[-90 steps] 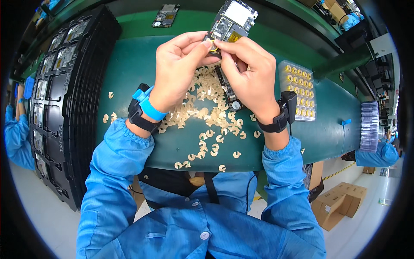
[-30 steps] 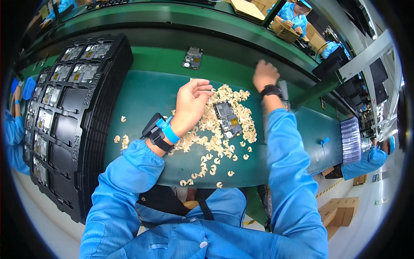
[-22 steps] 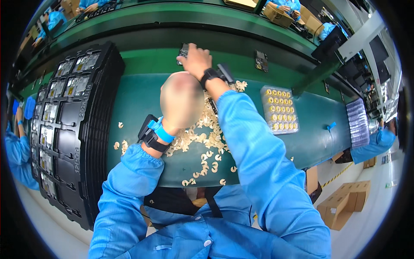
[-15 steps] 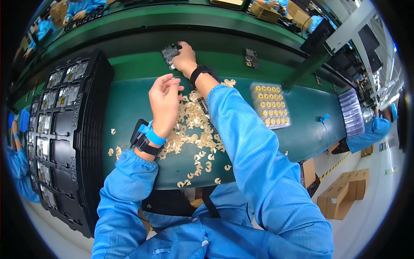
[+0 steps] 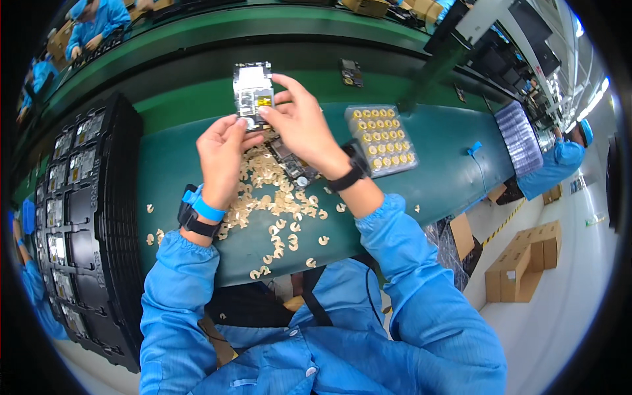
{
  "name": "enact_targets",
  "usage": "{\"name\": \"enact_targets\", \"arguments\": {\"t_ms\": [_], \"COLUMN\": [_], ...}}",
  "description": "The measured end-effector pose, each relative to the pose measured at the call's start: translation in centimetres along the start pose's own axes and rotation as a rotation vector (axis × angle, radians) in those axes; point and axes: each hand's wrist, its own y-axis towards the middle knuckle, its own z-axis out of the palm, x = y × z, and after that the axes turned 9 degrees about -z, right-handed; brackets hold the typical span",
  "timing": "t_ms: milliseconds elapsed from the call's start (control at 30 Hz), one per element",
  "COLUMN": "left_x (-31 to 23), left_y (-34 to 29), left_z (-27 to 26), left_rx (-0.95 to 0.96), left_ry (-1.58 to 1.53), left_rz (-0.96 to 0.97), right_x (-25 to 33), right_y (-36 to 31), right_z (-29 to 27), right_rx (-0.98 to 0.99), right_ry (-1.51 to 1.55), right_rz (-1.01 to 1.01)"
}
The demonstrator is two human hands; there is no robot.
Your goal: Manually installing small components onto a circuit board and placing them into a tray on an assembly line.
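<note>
A circuit board (image 5: 252, 82) with silver shielding and a yellow contact patch is held up over the far edge of the work table. My left hand (image 5: 220, 150) pinches its lower corner between thumb and fingers. My right hand (image 5: 304, 125) grips its right edge, the thumb on its face. Below the right hand lies a second circuit board (image 5: 284, 160), partly covered by that hand, with a round silver part at its lower end. Around it spreads a pile of small cream-coloured notched discs (image 5: 263, 194), with several strays nearer me.
Right of the pile stands a clear tray (image 5: 413, 161) of round yellow-centred parts. A tall stack of black trays (image 5: 89, 217) holding boards rises at the left. Another board (image 5: 351, 72) lies on the green strip beyond the table. A blue-tipped cable (image 5: 475, 149) lies farther right.
My right hand has drawn back from the green strip with the circuit board, and both hands now hold it. The second board on the table shows more fully. The whole view has shifted slightly.
</note>
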Motion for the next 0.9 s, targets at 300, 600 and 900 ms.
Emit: {"name": "enact_targets", "arguments": {"t_ms": [300, 600, 900], "left_x": [-0.4, -0.2, 0.1], "left_y": [0.0, 0.1, 0.3], "left_z": [0.5, 0.0, -0.3], "left_rx": [0.072, 0.100, 0.080], "left_ry": [0.025, 0.034, 0.067], "left_rz": [0.009, 0.065, 0.042], "right_x": [2.8, 1.7, 0.8], "right_y": [-10.7, -15.7, -16.1], "right_z": [-20.3, -17.2, -19.0], "right_rx": [-0.030, 0.121, 0.141], "right_ry": [-0.720, -1.023, -1.054], "right_rz": [0.103, -0.310, -0.379]}}
